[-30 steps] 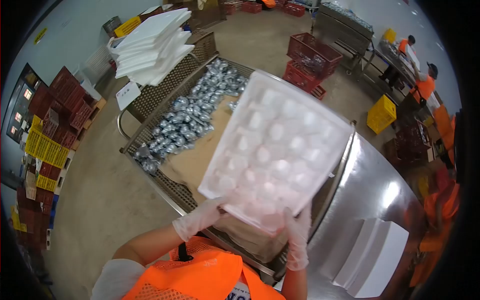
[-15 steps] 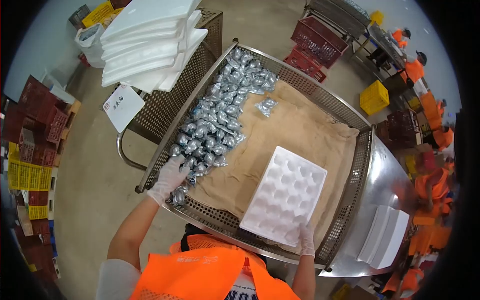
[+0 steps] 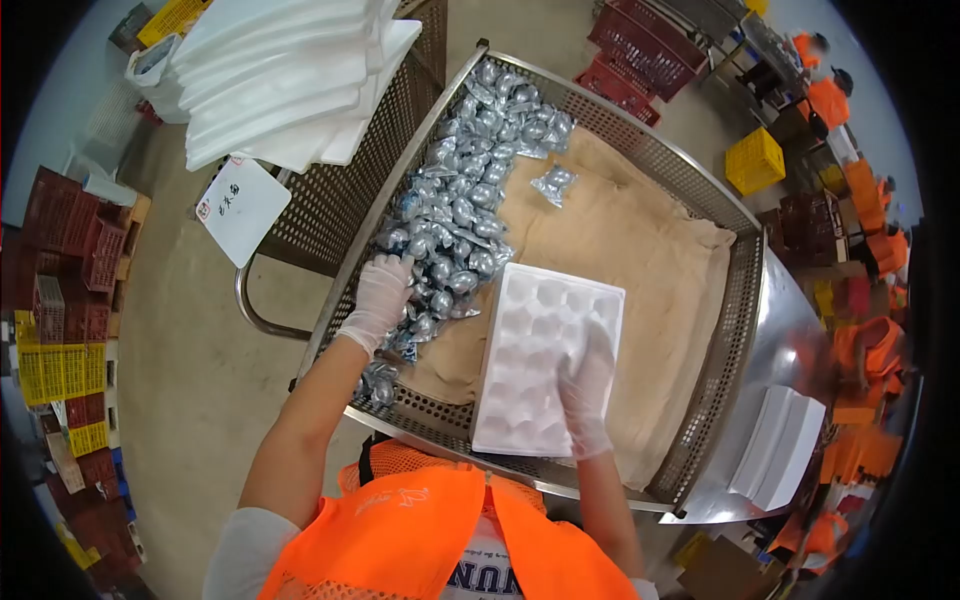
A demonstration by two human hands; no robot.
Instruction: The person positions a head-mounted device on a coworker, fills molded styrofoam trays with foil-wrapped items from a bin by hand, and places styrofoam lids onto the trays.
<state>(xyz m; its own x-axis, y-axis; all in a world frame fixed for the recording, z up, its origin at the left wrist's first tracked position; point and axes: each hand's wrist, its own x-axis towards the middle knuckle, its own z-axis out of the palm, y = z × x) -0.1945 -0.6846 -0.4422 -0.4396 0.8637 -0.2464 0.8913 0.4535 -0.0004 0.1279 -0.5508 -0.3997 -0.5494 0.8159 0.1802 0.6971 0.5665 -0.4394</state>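
My gloved left hand touches the left edge of a pile of silver-wrapped round packets; its fingertips are partly lost among them. Over the right side of a white foam tray with round hollows is my gloved right hand, its fingers blurred by motion. The tray lies on brown cloth inside a perforated metal bin. A lone silver packet rests on the cloth, right of the pile.
White foam lids are stacked at the upper left, above a handwritten card. White foam pieces sit on the metal table at right. Red crates, a yellow crate and several people in orange vests stand beyond.
The tray, first held up in both hands, was lowered onto the cloth and turned more upright in view. My left hand moved to the packets; my right hand came over the tray.
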